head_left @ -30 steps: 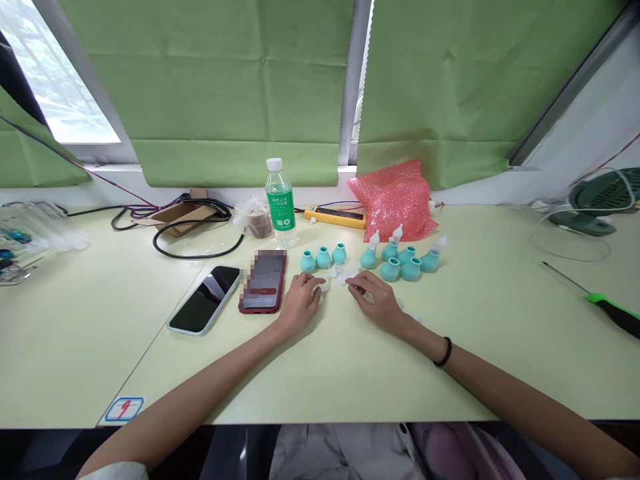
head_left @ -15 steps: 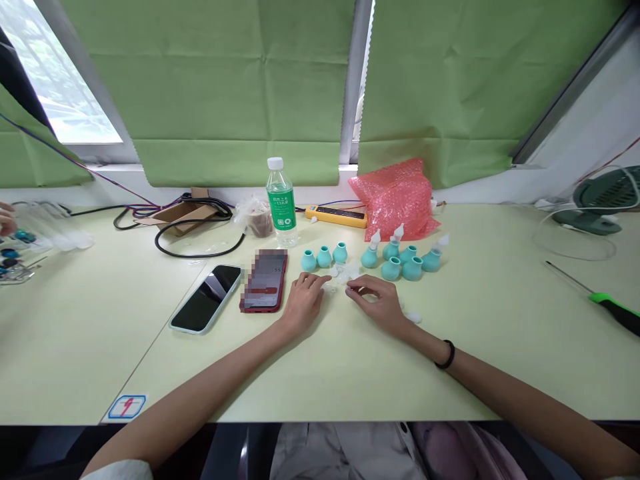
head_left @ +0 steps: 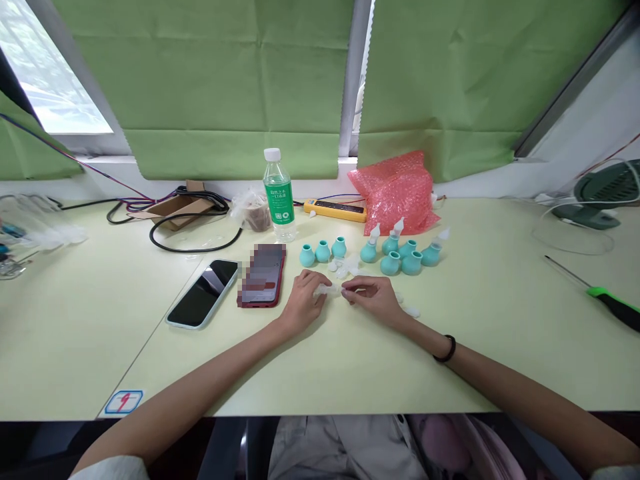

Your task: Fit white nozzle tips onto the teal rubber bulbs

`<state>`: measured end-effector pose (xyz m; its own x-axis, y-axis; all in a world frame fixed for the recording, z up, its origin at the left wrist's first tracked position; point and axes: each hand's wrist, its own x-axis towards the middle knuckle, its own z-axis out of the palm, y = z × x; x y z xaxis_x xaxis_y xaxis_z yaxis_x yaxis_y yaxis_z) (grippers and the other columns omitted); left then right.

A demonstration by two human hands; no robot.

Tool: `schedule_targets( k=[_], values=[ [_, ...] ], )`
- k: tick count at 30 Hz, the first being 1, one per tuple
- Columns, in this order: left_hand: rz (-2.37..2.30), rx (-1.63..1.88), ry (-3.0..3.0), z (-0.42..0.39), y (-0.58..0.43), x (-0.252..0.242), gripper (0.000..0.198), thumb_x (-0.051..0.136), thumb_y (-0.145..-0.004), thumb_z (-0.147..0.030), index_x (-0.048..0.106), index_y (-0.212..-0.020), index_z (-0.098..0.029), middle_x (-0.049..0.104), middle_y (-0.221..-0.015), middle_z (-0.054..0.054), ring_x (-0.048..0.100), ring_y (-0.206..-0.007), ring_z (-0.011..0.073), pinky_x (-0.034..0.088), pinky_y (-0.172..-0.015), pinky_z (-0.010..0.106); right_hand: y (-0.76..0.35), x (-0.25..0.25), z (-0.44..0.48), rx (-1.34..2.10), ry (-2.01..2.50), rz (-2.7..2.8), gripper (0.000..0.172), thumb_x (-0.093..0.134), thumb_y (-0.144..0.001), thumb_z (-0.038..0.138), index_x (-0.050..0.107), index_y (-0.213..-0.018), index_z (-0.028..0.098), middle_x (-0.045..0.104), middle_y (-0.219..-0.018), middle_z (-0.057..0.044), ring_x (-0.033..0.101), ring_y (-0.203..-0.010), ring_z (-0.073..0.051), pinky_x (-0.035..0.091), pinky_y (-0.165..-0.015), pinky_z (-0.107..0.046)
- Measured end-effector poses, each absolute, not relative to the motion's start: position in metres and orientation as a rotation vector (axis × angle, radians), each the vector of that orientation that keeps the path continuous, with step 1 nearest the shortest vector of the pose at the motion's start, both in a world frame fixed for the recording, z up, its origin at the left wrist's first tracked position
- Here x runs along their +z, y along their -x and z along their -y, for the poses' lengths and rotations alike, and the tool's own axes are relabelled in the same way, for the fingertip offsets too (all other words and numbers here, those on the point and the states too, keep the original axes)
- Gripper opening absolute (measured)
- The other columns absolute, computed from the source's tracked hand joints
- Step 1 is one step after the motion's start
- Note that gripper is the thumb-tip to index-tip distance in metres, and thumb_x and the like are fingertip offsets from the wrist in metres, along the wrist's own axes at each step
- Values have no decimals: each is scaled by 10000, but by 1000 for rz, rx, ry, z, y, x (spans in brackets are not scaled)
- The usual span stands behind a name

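Observation:
My left hand (head_left: 301, 305) is closed on a small translucent white nozzle (head_left: 327, 289) just above the table. My right hand (head_left: 373, 300) pinches at the right end of this nozzle; whether a separate small part is between those fingertips is hidden. Behind my hands lies a small pile of clear-white pieces (head_left: 345, 266). Several teal bulbs (head_left: 391, 263) stand behind it in two groups. Three bulbs in the right group carry translucent tips (head_left: 398, 226), while the left group of bulbs (head_left: 323, 251) has open necks. A loose translucent piece (head_left: 411, 311) rests beside my right wrist.
Two phones, a black one (head_left: 203, 295) and a red-cased one (head_left: 262, 276), lie left of my hands. Behind are a water bottle (head_left: 280, 200), a yellow meter-like device (head_left: 335, 211) and a pink bubble-wrap bag (head_left: 397, 193). A screwdriver (head_left: 613, 303) lies right.
My left hand has closed on the translucent nozzle beside the pile. My right fingertips have come slightly left and down to its end. The view has shifted a little.

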<state>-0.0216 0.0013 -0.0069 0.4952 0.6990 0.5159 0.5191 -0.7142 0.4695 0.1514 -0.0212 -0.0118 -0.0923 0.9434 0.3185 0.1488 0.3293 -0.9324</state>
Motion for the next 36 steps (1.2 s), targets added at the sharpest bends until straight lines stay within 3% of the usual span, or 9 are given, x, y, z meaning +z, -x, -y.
schedule_targets(
  k=[4,16,36],
  values=[
    [-826,1157,-2385,3,21,-7,161,461,-683,-63,497,-799,-167,551,-842,33,492,-831,138,412,-719,270,-151,-10,21,951,1012,1488,146,618,-620,224,641,-746,154,590,-673,-32,498,-501,-89,473,-475,-248],
    [-636,1339,-2480,7,19,-7,167,439,-726,-67,488,-857,-157,550,-832,59,499,-828,136,447,-704,278,-153,-8,23,847,1000,1610,163,595,-655,228,645,-808,208,529,-680,-15,500,-647,-111,446,-545,-232],
    [-578,1351,-2556,3,20,-10,145,444,-722,-55,502,-806,-159,552,-836,59,498,-813,130,445,-678,272,-151,-6,24,811,971,1577,102,629,-612,199,646,-712,203,576,-720,-24,547,-679,-134,482,-558,-248]
  ],
)
